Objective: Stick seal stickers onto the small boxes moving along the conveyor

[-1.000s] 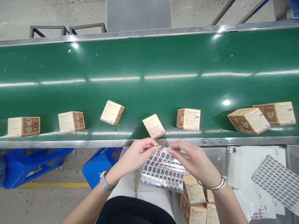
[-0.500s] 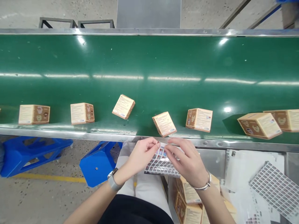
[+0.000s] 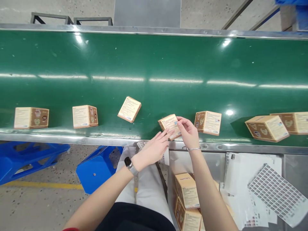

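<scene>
A small cream and brown box [image 3: 166,121] sits turned at an angle on the near side of the green belt. My left hand [image 3: 155,149] reaches over it with fingers stretched out, their tips on the printed top face. A sheet of small stickers [image 3: 165,158] shows partly beneath this hand; whether the palm pins it is hidden. At the box's upper right corner, my right hand [image 3: 189,131] is closed in a pinch, thumb and forefinger on a tiny bluish sticker [image 3: 176,123] against the top face.
Similar boxes stand along the green belt [image 3: 144,57], including one [image 3: 129,109] to the left and one [image 3: 209,123] to the right. More boxes [image 3: 187,191] are stacked below the metal edge. Sticker sheets [image 3: 276,192] lie at right; a blue stool [image 3: 96,173] stands at left.
Both hands have moved forward from the sticker sheet to the box on the belt. The sheet has dropped under my left hand, and the right hand has brought a sticker onto the box.
</scene>
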### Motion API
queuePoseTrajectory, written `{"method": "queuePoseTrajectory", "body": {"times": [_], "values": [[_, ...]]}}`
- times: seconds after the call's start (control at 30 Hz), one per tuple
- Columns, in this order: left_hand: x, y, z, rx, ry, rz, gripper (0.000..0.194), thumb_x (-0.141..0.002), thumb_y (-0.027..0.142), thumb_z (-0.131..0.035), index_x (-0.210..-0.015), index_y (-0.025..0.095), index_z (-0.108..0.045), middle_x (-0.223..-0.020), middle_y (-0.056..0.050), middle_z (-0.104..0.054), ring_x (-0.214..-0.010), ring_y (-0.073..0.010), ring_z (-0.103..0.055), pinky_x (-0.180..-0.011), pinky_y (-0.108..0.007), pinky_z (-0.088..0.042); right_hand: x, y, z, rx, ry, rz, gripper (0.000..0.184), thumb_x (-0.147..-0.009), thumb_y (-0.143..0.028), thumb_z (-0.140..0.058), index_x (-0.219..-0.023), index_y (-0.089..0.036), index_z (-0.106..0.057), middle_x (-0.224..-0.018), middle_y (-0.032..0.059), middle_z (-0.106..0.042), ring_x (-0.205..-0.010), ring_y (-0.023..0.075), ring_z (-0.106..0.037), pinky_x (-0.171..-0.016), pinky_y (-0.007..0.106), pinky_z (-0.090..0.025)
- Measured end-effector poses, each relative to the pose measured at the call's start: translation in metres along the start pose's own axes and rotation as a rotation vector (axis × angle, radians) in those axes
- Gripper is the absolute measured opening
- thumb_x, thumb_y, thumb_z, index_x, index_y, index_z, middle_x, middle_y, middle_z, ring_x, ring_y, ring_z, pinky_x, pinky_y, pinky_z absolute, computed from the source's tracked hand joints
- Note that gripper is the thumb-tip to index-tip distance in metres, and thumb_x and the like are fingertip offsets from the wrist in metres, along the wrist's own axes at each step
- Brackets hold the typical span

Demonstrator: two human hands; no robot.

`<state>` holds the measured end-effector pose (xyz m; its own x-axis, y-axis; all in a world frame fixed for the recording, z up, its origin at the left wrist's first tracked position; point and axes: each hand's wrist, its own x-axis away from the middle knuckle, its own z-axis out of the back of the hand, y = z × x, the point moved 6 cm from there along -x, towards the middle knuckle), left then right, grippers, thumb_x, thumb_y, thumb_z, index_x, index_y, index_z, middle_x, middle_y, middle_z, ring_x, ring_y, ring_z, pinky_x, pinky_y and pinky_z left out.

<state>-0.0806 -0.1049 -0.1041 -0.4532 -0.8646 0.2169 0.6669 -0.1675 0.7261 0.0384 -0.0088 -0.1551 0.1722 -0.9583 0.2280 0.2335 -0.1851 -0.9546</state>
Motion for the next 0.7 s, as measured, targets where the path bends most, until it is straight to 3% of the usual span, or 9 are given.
{"method": "queuePoseTrajectory", "body": {"times": [0.23,0.5,0.7], "values": [[-0.011,0.002,-0.004,-0.091,-0.012,-0.024,0.032,-0.099,0.012,-0.032,-0.092,0.012,-0.064,-0.158,-0.011,-0.034,-0.15,-0.0209,-0.017,-0.122,-0.039,-0.028,0.0,0.001,0.014,0.049,0.046,0.036,0.033,-0.081,-0.055,-0.064,-0.081,-0.023,-0.057,-0.108,0.0108,-0.068,-0.099,0.0245,-0.066,-0.089,0.045,-0.053],[-0.019,0.008,-0.01,-0.101,-0.005,-0.056,0.031,-0.097,0.011,-0.035,-0.093,0.014,-0.066,-0.159,-0.008,-0.031,-0.15,-0.0181,-0.017,-0.122,-0.04,-0.028,0.0,0.0,0.028,0.173,0.099,0.071,0.025,-0.082,-0.047,-0.061,-0.081,-0.022,-0.059,-0.104,0.0106,-0.067,-0.096,0.0239,-0.066,-0.09,0.046,-0.053],[-0.028,0.013,-0.012,-0.088,-0.037,-0.07,0.03,-0.098,0.01,-0.035,-0.097,0.013,-0.065,-0.159,-0.01,-0.03,-0.151,-0.0187,-0.017,-0.122,-0.04,-0.026,0.003,-0.004,0.036,0.273,0.29,0.103,0.022,-0.078,-0.042,-0.066,-0.081,-0.023,-0.055,-0.1,0.0086,-0.065,-0.096,0.024,-0.064,-0.092,0.046,-0.051]]}}
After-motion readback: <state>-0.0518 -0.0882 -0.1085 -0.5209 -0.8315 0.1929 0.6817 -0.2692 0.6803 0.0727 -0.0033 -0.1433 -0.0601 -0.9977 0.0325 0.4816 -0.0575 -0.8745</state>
